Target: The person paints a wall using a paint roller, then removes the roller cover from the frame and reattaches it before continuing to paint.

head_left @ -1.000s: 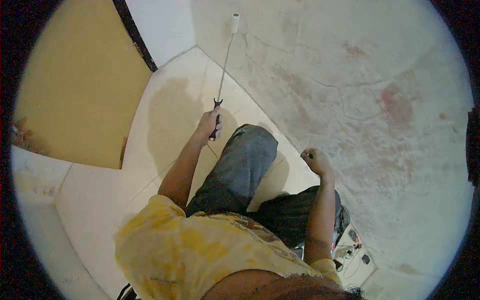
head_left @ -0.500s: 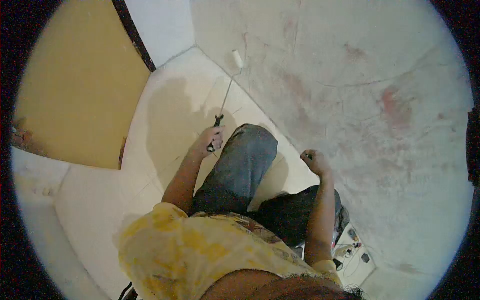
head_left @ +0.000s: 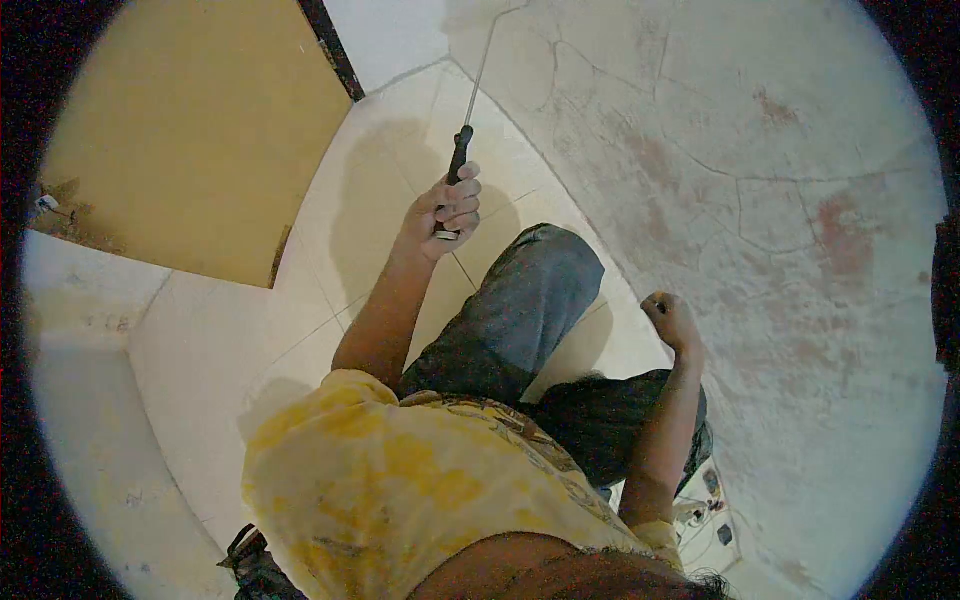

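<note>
My left hand (head_left: 448,212) is wrapped around the black handle of a paint roller (head_left: 460,152). From the handle its thin metal rod runs up along the wall and bends at the top of the view, where the roller's sleeve is out of sight. Close to the foot of the wall (head_left: 800,290), my right hand (head_left: 672,320) is curled closed above my right knee. A small dark spot shows inside its fingers, and I cannot tell what it is. The wall bears reddish-brown patches and thin crack-like lines.
Pale tiles make up the floor (head_left: 260,350) around my bent legs. A tan panel (head_left: 200,130) with a dark edge stands at the upper left. Small items and cords (head_left: 712,510) lie behind my right leg. A dark bag-like thing (head_left: 262,570) is at lower left.
My left hand has risen and swung towards the wall with the paint roller, whose sleeve has left the view at the top. My right hand stays closed; the whole view has shifted a little.
</note>
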The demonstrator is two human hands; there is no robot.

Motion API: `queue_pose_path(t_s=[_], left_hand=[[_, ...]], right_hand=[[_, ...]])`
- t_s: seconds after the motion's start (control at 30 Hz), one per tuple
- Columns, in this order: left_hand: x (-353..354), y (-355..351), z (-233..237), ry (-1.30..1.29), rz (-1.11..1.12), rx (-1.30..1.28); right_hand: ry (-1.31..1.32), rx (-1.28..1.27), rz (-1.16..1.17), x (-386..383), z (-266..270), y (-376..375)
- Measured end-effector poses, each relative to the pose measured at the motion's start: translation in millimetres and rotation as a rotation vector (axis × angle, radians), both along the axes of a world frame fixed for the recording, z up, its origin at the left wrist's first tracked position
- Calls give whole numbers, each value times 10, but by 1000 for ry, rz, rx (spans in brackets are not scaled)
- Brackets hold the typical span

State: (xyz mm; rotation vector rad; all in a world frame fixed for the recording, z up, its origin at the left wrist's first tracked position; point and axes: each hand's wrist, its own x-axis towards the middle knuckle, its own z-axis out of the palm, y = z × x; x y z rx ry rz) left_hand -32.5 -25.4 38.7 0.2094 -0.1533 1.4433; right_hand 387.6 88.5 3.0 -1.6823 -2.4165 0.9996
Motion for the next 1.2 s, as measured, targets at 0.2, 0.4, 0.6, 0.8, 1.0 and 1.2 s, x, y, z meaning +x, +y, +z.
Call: queue_pose_path(t_s=[0.2, 0.4, 0.6, 0.8, 1.0, 1.2], left_hand=[[-13, 3, 115, 45, 8, 65], [-11, -21, 125, 152, 71, -52], [305, -48, 162, 1041, 319, -725], [404, 29, -135, 1544, 455, -579], [290, 292, 224, 1556, 552, -536], [80, 568, 878, 1444, 567, -486]], right_hand=[[-22, -16, -23, -39, 89, -48], [39, 90, 59, 79, -208, 28], [-162, 30, 50, -88, 134, -29], [-189, 155, 13, -102, 84, -36], [-139, 83, 13, 27, 7, -41], [-128, 103, 60, 1, 83, -101]])
